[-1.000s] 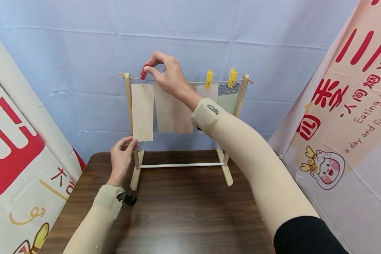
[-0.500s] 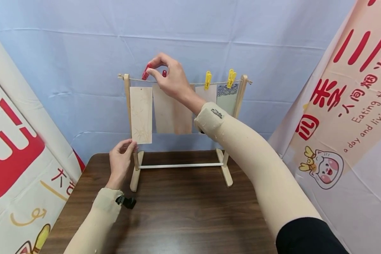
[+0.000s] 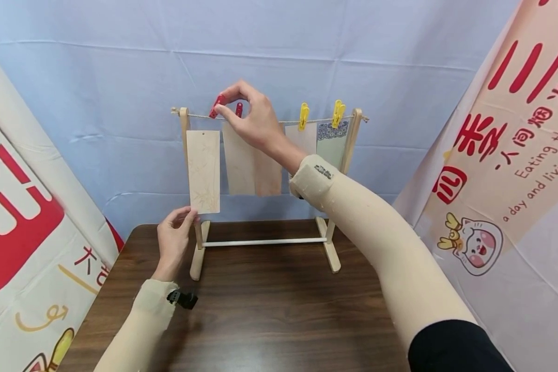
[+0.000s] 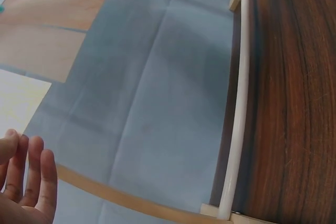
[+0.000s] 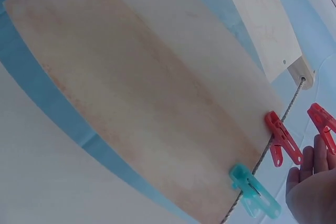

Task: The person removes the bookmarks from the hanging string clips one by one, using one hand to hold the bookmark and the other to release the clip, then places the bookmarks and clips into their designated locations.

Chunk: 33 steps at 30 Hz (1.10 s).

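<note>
In the head view, my left hand [image 3: 173,238] pinches the lower left corner of a pale paper bookmark [image 3: 204,170] with a faint plant drawing and a small hole at its top. The bookmark stands upright, its top edge a little below the rope [image 3: 198,115] at the left end of a wooden rack. My right hand [image 3: 257,118] pinches a red clothespin [image 3: 217,105] at the rope, above and right of the bookmark. In the right wrist view, another red clothespin [image 5: 282,139] and a teal clothespin [image 5: 253,190] grip the rope and the brownish cards [image 5: 142,93].
Two yellow clothespins, one of them the left one [image 3: 304,116], hold a plain card [image 3: 302,138] and a blue-patterned card [image 3: 332,142] at the right. The rack's white crossbar [image 3: 265,242] runs low above the brown table [image 3: 269,310]. A pale blue cloth [image 3: 279,46] hangs behind.
The bookmark has come down with my left hand, leaving a wider gap under the rope. My right hand has shifted slightly right with the red clothespin, uncovering the other red one.
</note>
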### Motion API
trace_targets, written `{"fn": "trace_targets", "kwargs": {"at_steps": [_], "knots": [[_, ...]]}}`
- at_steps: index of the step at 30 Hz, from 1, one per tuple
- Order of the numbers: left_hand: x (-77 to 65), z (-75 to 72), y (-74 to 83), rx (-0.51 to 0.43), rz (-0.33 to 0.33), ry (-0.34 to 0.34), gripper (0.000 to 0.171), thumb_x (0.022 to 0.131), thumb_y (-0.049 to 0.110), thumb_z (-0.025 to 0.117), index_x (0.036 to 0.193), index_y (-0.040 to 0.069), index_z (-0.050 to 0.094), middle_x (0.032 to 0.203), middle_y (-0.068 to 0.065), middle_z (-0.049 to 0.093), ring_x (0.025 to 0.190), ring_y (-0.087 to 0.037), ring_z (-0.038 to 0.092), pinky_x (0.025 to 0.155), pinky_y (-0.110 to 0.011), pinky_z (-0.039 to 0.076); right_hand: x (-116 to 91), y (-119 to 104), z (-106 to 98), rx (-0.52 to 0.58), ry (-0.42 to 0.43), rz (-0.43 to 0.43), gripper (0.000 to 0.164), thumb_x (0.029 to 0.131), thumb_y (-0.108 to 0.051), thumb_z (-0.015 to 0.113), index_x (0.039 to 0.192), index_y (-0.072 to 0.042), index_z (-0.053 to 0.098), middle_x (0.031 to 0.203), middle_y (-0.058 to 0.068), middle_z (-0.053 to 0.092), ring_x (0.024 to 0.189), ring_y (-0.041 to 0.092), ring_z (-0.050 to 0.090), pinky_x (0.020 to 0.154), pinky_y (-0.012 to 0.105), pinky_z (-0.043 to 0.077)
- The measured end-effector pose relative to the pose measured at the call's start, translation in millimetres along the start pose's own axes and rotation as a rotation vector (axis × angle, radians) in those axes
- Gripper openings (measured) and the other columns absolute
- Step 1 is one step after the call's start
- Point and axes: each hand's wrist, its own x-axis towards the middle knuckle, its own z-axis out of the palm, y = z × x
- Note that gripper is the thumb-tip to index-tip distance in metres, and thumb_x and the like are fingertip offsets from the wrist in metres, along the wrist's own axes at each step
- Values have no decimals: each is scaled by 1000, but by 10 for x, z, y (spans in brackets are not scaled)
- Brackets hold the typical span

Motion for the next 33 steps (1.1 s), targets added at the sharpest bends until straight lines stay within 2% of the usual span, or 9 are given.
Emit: {"fn": "trace_targets", "kwargs": {"at_steps": [5, 11, 13, 15, 19, 23, 25, 29, 33], "knots": [[-22, -19, -37, -6, 17, 18, 27, 102, 12, 76, 121, -7, 75, 110, -31, 76, 84, -11, 79, 83, -21, 61, -59, 11, -20, 8, 5, -6, 20, 99, -14, 80, 114, -5, 71, 110, 4, 72, 101, 23, 65, 85, 27, 48], [-67, -28, -24, -29, 29, 19, 24, 102, 6, 74, 118, -13, 73, 108, -40, 72, 78, -7, 76, 80, -22, 62, -135, 42, -48, 17, 12, 7, 21, 98, -16, 81, 113, -5, 71, 109, 2, 72, 96, 22, 62, 89, 26, 48], [-83, -31, -18, -34, 29, 23, 24, 102, 7, 75, 117, -12, 74, 105, -36, 74, 78, -8, 76, 80, -23, 63, -155, 45, -56, 17, 16, 6, 21, 98, -16, 81, 114, -5, 71, 109, 3, 72, 98, 21, 62, 91, 26, 48], [-116, -30, 53, -20, 19, 23, 24, 102, 6, 75, 117, -12, 74, 101, -32, 76, 78, -11, 77, 80, -23, 63, -172, 39, -67, 25, 20, 3, 22, 98, -15, 81, 114, -5, 71, 109, 4, 71, 99, 21, 63, 91, 26, 48], [-109, -46, -18, -17, 21, 30, 24, 101, 9, 77, 116, -10, 75, 95, -18, 79, 78, -13, 77, 78, -21, 62, -193, 30, -91, 47, 32, -15, 22, 98, -13, 81, 115, -3, 71, 108, 6, 72, 100, 21, 64, 91, 26, 48], [-99, -59, -113, -23, 22, 32, 25, 101, 13, 78, 117, -7, 76, 94, -13, 80, 79, -11, 77, 78, -20, 62, -214, 12, -106, 62, 40, -11, 23, 97, -8, 81, 117, 0, 70, 109, 11, 72, 103, 25, 66, 90, 28, 54], [-111, -65, -119, -17, 16, 30, 26, 101, 15, 78, 116, -6, 77, 94, -12, 80, 79, -11, 77, 78, -21, 62, -237, -27, -113, 68, 37, 5, 24, 98, -6, 79, 118, 1, 69, 111, 14, 71, 108, 27, 67, 90, 32, 59], [-142, -80, -130, -7, 10, 27, 27, 101, 15, 78, 117, -5, 77, 97, -15, 80, 78, -8, 76, 77, -20, 62, -289, -151, -143, 102, 36, 0, 25, 98, 0, 76, 120, 8, 67, 113, 21, 69, 112, 31, 66, 87, 47, 64], [-167, -94, -142, 5, 7, 30, 26, 101, 15, 78, 118, -5, 77, 100, -20, 79, 79, -8, 76, 78, -21, 62, -333, -236, -190, 106, 47, -1, 24, 98, 0, 76, 119, 9, 67, 112, 20, 70, 112, 28, 66, 91, 39, 63]]}}
